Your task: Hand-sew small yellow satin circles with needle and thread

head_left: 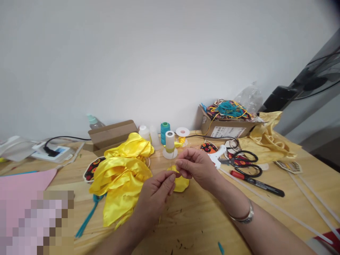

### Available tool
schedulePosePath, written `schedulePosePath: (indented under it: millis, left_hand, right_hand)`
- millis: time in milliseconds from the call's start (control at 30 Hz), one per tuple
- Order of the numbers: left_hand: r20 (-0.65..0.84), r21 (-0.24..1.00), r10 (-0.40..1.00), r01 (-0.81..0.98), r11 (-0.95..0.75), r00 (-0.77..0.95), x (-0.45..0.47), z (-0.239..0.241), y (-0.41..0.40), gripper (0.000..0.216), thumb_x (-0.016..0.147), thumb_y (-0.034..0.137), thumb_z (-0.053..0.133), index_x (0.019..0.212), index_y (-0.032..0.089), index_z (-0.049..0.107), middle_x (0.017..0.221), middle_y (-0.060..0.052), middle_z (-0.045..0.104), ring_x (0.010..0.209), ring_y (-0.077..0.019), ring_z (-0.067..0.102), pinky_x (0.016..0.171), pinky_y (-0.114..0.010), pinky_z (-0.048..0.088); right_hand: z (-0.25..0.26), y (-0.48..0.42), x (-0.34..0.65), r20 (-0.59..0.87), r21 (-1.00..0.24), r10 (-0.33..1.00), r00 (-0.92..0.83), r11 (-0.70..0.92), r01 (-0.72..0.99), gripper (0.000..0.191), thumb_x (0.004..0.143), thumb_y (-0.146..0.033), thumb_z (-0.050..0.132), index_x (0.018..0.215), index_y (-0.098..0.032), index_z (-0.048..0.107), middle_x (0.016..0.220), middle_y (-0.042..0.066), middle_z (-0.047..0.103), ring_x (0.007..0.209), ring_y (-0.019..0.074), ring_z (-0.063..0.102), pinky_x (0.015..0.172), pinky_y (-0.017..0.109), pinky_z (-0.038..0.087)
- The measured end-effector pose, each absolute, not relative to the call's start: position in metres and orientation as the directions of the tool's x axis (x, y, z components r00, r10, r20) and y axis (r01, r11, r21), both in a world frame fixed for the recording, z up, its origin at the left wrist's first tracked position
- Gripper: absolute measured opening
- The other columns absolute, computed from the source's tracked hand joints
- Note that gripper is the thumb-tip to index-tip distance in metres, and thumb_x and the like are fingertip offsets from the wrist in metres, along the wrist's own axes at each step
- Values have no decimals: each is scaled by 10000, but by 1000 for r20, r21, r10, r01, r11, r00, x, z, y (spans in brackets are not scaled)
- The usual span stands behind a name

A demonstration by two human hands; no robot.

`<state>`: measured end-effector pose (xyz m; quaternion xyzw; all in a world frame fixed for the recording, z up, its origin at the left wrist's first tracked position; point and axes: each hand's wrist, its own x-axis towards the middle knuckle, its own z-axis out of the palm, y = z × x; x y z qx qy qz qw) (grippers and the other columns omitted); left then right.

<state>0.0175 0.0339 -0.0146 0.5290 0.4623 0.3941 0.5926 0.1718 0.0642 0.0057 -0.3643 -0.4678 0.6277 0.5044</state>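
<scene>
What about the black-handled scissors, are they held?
No, the black-handled scissors lie right of the right hand, touching neither it nor the left hand.

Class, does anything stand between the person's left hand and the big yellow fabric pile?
Nothing visible does. In this view the left hand overlaps the right edge of the yellow fabric pile; whether they touch is unclear. The teal cord lies off its left edge.
</scene>
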Motion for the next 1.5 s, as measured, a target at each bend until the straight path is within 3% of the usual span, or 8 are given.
schedulePosePath:
  millis: [300, 433, 567, 733, 833, 967, 1267, 1500]
  left_hand:
    - [-134, 988, 980, -53, 143, 145, 16, -16, 37, 270, 788, 402, 624, 876, 157, 697, 478, 73, 395, 451, -56, 327, 424, -174, 245]
    - [-154, 979, 981, -120, 167, 114, 18, -12, 37, 295, 752, 420, 656, 856, 148, 702, 471, 75, 385, 447, -54, 323, 413, -164, 246]
    - [-157, 975, 983, -145, 169, 91, 20, -11, 37, 285, 737, 413, 673, 845, 151, 706, 467, 79, 378, 442, -50, 305, 403, -158, 236]
    - [-102, 991, 990, -73, 109, 94, 18, -14, 37, 267, 780, 398, 629, 876, 161, 703, 481, 74, 383, 461, -61, 320, 419, -165, 259]
    - [-61, 998, 990, -15, 64, 126, 16, -15, 37, 256, 802, 388, 604, 901, 171, 697, 500, 71, 391, 474, -67, 326, 432, -172, 271]
    - [-77, 997, 986, 28, 74, 150, 16, -17, 37, 269, 818, 401, 577, 919, 177, 687, 501, 73, 371, 469, -70, 306, 423, -177, 250]
    - [-74, 993, 986, 104, 59, 152, 14, -15, 38, 283, 823, 404, 561, 924, 167, 680, 513, 73, 372, 484, -77, 318, 443, -186, 262]
    - [-91, 992, 984, 104, 76, 151, 16, -16, 38, 306, 817, 419, 567, 915, 153, 680, 510, 73, 378, 483, -77, 328, 443, -194, 259]
  right_hand:
    - [5, 72, 175, -49, -960, 997, -66, -65, -273, 332, 749, -469, 628, 762, -137, 627, 693, 35, 662, 408, 59, 503, 353, 171, 344]
    - [0, 75, 176, -160, -973, 987, -22, -162, -164, 453, 749, -568, 568, 664, -126, 613, 524, 14, 593, 310, 44, 387, 300, 177, 214]
    - [-1, 75, 176, -88, -996, 996, 30, -88, 5, 506, 758, -597, 531, 547, -140, 582, 440, -15, 504, 328, 39, 336, 326, 190, 199]
    - [6, 68, 176, -118, -980, 982, -146, -91, 177, 440, 737, -509, 605, 534, -121, 637, 427, -32, 444, 399, 45, 318, 380, 203, 200]
    - [6, 64, 172, -103, -988, 958, -268, -66, 143, 293, 687, -414, 683, 636, -125, 693, 515, -34, 501, 477, 53, 360, 435, 199, 249]
    - [2, 62, 164, -90, -996, 966, -241, -93, -3, 196, 643, -333, 719, 707, -148, 718, 598, -26, 575, 534, 70, 429, 478, 203, 303]
    - [2, 61, 156, -107, -986, 986, -129, -122, -111, 101, 610, -234, 714, 658, -146, 706, 531, -49, 552, 451, 40, 369, 437, 196, 280]
    - [5, 61, 160, -116, -984, 987, -109, -130, -126, 160, 624, -301, 706, 613, -144, 673, 545, -22, 601, 444, 44, 383, 424, 197, 273]
